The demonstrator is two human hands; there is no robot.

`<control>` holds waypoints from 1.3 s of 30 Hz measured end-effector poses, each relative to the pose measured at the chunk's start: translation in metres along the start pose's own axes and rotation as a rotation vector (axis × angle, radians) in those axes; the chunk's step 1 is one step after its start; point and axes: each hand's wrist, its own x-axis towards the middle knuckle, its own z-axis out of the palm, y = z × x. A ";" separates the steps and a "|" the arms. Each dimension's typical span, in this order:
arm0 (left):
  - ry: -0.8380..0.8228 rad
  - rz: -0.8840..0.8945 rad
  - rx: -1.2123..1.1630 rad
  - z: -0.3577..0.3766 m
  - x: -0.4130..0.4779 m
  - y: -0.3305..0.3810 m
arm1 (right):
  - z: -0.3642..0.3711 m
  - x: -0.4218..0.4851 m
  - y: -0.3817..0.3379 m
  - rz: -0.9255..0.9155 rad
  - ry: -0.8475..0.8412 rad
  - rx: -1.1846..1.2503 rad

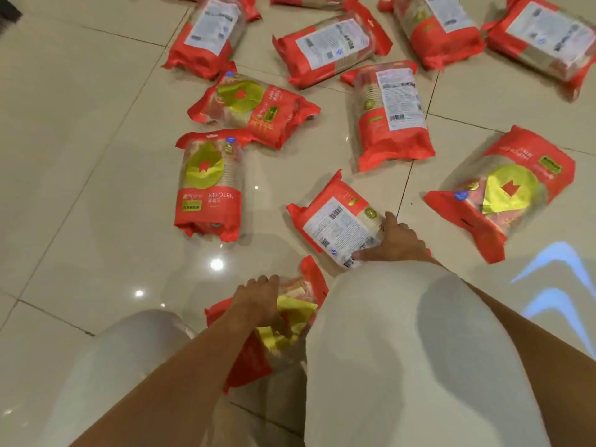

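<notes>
Several red plastic packs with yellow-green emblems or white labels lie scattered on a glossy tiled floor. My left hand (258,303) grips one pack (290,317) between my knees, fingers curled over its far edge, its yellow emblem facing up. My right hand (395,241) holds the near end of a second pack (338,221) lying label side up just ahead of my right knee, thumb along its near edge. My knees in white cloth hide part of both packs.
Other packs lie ahead: one upright at the left (208,185), one at the right (503,191), one in the middle (392,114), more in a row at the back (329,48). Bare tile floor (80,156) spreads to the left.
</notes>
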 end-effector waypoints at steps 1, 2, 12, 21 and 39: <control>-0.055 -0.018 -0.065 -0.004 0.002 -0.002 | 0.001 0.003 0.001 0.035 0.006 0.014; -0.084 -0.038 -0.125 -0.006 0.003 -0.002 | 0.002 0.004 0.003 0.069 0.014 0.026; 0.261 -0.344 -0.728 -0.064 -0.092 -0.026 | -0.045 -0.078 -0.009 0.062 0.136 0.266; 0.735 -0.298 -1.356 -0.368 -0.357 -0.055 | -0.305 -0.335 -0.152 -0.129 0.371 0.604; 1.490 -0.136 -1.427 -0.597 -0.921 -0.292 | -0.497 -0.821 -0.525 -0.807 0.526 0.738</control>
